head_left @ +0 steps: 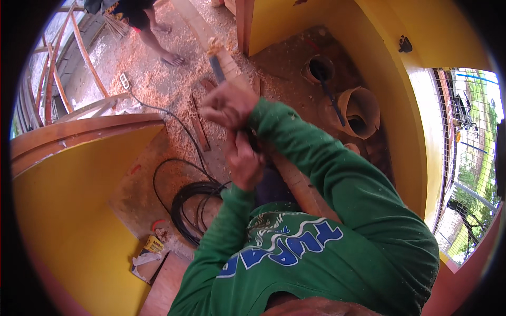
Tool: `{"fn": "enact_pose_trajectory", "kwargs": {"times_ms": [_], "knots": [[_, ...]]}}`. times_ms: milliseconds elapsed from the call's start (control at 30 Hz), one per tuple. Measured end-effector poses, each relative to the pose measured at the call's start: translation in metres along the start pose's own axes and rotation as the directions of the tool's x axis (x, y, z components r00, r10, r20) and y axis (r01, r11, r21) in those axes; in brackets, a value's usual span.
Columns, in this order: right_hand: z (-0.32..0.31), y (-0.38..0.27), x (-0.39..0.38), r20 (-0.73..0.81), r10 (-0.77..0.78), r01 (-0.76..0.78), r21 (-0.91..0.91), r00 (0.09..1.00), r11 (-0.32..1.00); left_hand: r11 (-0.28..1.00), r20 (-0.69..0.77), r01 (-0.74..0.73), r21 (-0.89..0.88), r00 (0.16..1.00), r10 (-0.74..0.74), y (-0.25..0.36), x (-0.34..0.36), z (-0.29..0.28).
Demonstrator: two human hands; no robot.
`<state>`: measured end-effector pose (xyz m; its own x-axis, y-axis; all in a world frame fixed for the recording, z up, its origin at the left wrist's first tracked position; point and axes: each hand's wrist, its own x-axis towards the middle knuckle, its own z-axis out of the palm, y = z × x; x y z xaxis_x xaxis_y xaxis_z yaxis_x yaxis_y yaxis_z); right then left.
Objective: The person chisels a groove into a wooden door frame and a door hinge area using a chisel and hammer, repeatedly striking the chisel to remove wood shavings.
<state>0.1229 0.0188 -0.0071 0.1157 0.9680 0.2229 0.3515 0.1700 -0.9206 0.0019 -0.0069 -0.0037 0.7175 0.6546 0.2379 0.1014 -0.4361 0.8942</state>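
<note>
Two hands up in front of the chest, both in green sleeves. Right hand (227, 108) sits higher, fingers curled shut around something at the near end of a long wooden plank (232, 66); what exactly it clamps is hidden by the knuckles. Left hand (243, 158) is just below and touching the right wrist area, fingers folded around a small dark thing I can't make out, so closed grip, contents unclear. Plank runs away from the hands across the floor toward the top of the view, with a dark flat blade-like strip (216, 67) lying along it and shavings piled at its far end. Sawdust (158, 79) covers the floor around it. Black cable (192, 203) lies coiled on the floor left of the left forearm, one strand leading up to a white power strip (125, 81). Short wood offcuts (199, 129) lie beside the cable, left of the hands. Two brown buckets right of the plank: the far bucket (318, 68) upright, the near bucket (360, 110) tipped toward the camera, with a dark handle across between them. Yellow curved panels (68, 210) wall the spot on both sides. Another person's bare legs (158, 39) stand at top left, well apart.
</note>
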Motion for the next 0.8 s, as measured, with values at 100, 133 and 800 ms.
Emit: {"fn": "enact_pose_trajectory", "kwargs": {"times_ms": [100,133,800], "knots": [[-0.001,0.006,0.003,-0.046,-0.076,0.074,-0.030,0.996,0.997,0.317,0.275,0.611,-0.726,0.679,-0.680,0.004,-0.008,0.000],[-0.009,0.008,0.015,-0.005,-0.013,0.013,-0.077,1.000,0.997,0.728,0.185,0.558,-0.399,0.826,-0.532,-0.008,-0.001,0.000],[-0.002,0.007,0.029,0.023,-0.024,0.026,-0.101,0.999,0.994,0.828,0.012,0.375,-0.416,0.913,-0.408,-0.002,0.005,-0.003]]}}
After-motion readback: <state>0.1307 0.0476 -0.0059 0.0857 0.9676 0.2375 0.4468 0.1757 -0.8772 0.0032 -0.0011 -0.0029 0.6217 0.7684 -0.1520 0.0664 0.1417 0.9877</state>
